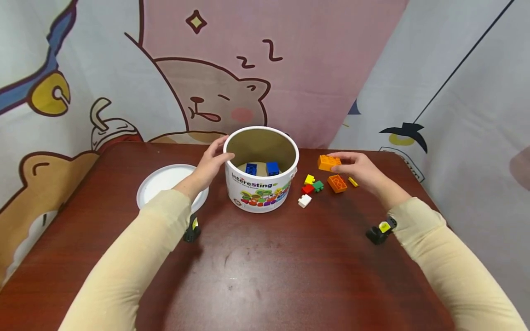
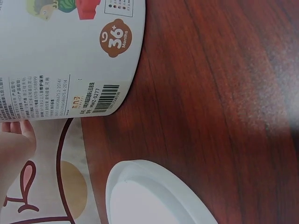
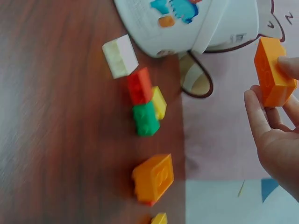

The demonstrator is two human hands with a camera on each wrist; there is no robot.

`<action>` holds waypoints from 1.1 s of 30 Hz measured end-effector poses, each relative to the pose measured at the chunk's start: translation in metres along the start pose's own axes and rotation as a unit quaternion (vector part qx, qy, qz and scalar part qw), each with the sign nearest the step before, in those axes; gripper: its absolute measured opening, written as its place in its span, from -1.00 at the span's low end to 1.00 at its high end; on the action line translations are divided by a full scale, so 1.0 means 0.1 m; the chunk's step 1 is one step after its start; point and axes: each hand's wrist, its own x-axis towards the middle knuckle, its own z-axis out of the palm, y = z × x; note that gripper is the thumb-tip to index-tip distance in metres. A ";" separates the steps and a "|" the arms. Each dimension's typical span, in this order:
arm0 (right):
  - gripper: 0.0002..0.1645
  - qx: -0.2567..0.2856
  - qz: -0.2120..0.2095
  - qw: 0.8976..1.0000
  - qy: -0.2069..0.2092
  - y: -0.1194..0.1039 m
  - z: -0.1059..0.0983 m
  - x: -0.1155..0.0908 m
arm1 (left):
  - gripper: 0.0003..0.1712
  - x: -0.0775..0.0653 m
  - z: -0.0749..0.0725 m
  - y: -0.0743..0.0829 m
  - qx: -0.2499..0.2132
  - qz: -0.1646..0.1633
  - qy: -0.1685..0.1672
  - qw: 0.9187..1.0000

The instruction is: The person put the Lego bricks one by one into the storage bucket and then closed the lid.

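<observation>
The reddish-brown wooden table (image 1: pixel 265 266) (glossy in patches) carries a printed white bucket (image 1: pixel 236 188), a round white lid (image 1: pixel 159 181) to its left, and, to its right, a white brick (image 1: pixel 304 201), red brick (image 1: pixel 308 189), yellow brick (image 1: pixel 309 179), green brick (image 1: pixel 318 186), orange brick (image 1: pixel 337 184) and small yellow piece (image 1: pixel 353 182).

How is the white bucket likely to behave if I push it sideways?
The white bucket probably slides rather than tips, standing upright on a broad base. It's likely light for its size, since only two blue toy bricks show inside. Its smooth printed wall could feel slippery.
</observation>
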 end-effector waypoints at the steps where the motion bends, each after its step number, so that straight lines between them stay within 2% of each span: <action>1: -0.37 -0.002 -0.003 1.000 0.001 -0.04 0.02 0.01 | -0.30 0.00 0.00 0.00 -0.001 0.001 0.001 1.000; 7: -0.40 0.041 -0.037 0.998 -0.009 -0.33 0.13 0.09 | -0.29 0.00 0.00 -0.02 -0.002 0.000 0.006 1.000; 14: -0.48 0.064 -0.087 0.994 -0.013 -0.59 0.28 0.22 | -0.29 0.00 0.00 -0.02 -0.006 -0.003 0.006 1.000; 20: -0.52 0.048 -0.095 0.994 -0.011 -0.73 0.45 0.34 | -0.30 0.01 0.02 -0.01 -0.013 -0.003 0.005 1.000; 25: -0.49 0.033 -0.094 0.995 -0.027 -0.84 0.63 0.41 | -0.30 0.01 0.02 -0.01 -0.010 -0.005 0.006 1.000; 33: -0.45 0.049 -0.110 0.992 -0.047 -0.95 0.83 0.52 | -0.31 0.00 0.02 0.00 -0.012 -0.005 0.013 1.000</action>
